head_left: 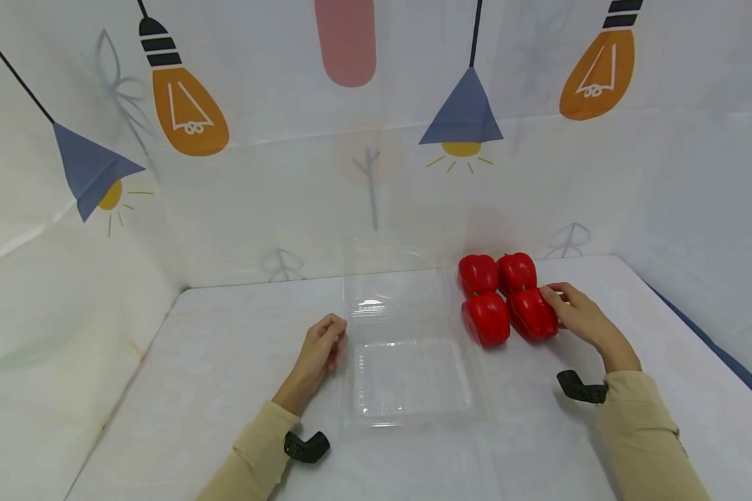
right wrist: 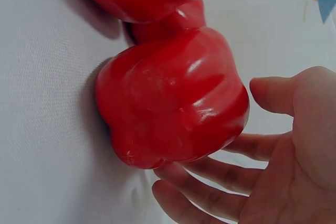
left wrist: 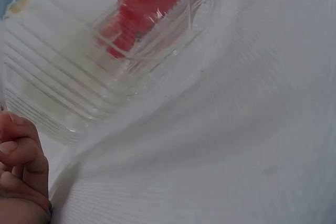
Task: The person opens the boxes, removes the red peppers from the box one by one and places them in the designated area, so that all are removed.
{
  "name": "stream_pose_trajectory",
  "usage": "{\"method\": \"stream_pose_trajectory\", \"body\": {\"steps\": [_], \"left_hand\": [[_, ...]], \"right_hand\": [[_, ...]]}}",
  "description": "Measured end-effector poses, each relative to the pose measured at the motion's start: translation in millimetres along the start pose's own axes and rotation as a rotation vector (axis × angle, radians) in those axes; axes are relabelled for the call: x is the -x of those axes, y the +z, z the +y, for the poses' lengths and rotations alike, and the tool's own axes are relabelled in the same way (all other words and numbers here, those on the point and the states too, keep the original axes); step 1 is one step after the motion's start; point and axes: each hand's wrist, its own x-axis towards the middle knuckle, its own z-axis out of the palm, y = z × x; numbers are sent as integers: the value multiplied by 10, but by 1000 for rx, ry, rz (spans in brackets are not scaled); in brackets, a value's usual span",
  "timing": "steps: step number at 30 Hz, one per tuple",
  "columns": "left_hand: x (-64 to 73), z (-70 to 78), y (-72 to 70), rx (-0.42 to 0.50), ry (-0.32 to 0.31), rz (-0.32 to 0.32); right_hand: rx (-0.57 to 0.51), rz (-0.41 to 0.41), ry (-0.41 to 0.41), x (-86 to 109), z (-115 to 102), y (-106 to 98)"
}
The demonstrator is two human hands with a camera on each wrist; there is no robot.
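A clear plastic clamshell container (head_left: 413,379) lies unfolded on the table, its lid toward the wall. At its left edge, near the fold, my left hand (head_left: 321,346) has curled fingers, with the fingertips (left wrist: 17,119) right at the rim in the left wrist view. My right hand (head_left: 579,316) is around the right side of the front right red bell pepper (head_left: 533,316). In the right wrist view, the thumb (right wrist: 273,94) stands slightly off the pepper and the other fingers extend along its far side. Three more red bell peppers (head_left: 485,319) sit close against it.
The white-covered table (head_left: 225,376) backs onto a hanging sheet (head_left: 276,202) printed with lamps and bulbs. The peppers stand to the right of the container. Black wrist devices (head_left: 581,387) are at both sleeves.
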Motion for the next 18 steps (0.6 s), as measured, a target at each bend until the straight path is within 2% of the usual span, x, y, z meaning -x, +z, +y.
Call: {"method": "stream_pose_trajectory", "body": {"steps": [5,9,12,18], "left_hand": [[5,-11,-3,27,18,-19],[17,0,4,21,6,-31],[43,37,15,-12,-22,-18],[179,207,98,-93,-59,7]], "right_hand": [[6,-7,8,-14,-5,-4],[13,-10,14,-22,1,-7],[12,-13,8,-27,5,-5],[9,-16,4,-29,16,5]]}}
